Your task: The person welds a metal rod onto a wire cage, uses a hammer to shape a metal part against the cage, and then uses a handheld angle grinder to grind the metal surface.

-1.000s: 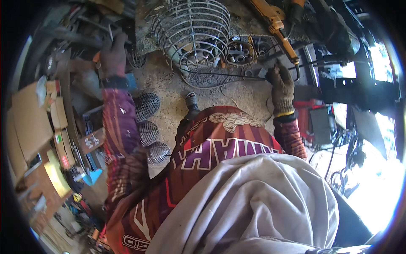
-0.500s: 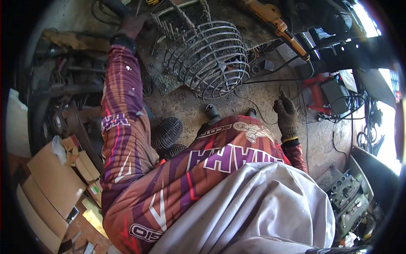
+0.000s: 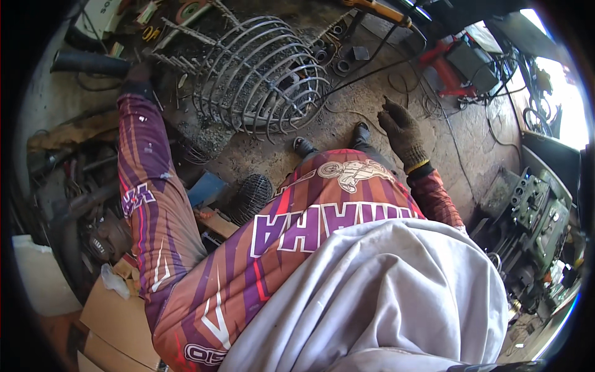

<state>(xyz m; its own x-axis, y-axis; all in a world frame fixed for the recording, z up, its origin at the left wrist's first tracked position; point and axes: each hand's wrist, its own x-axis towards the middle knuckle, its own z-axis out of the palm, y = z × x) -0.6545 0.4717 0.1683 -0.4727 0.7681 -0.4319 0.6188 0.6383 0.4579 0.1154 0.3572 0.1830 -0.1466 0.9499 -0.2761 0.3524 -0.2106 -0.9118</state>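
Note:
A dome-shaped cage of bent metal rods (image 3: 263, 80) lies on the dirty floor ahead of my feet. My left arm stretches far out to the left of it. At its end my dark left hand (image 3: 139, 74) closes on one end of a dark cylindrical tool (image 3: 90, 64); the fingers are blurred and the tool's kind does not show. My right hand (image 3: 404, 131), in a knitted work glove, hangs over the floor right of the cage, fingers loosely apart and nothing between them. Straight ribbed rods (image 3: 186, 34) stick out from the cage's far left side.
A yellow-orange power tool (image 3: 384, 11) lies at the far edge. Right of it stands a red and black machine (image 3: 458, 65) with cables over the floor. Engine-like metal parts (image 3: 533, 211) are at the right, cardboard (image 3: 118, 316) at the lower left, and a wire basket (image 3: 253, 197) by my feet.
My view has turned and shifted, so the cage sits further left and higher. The dark tool shows more fully beside my left hand. My right hand stays free, a little further left in view.

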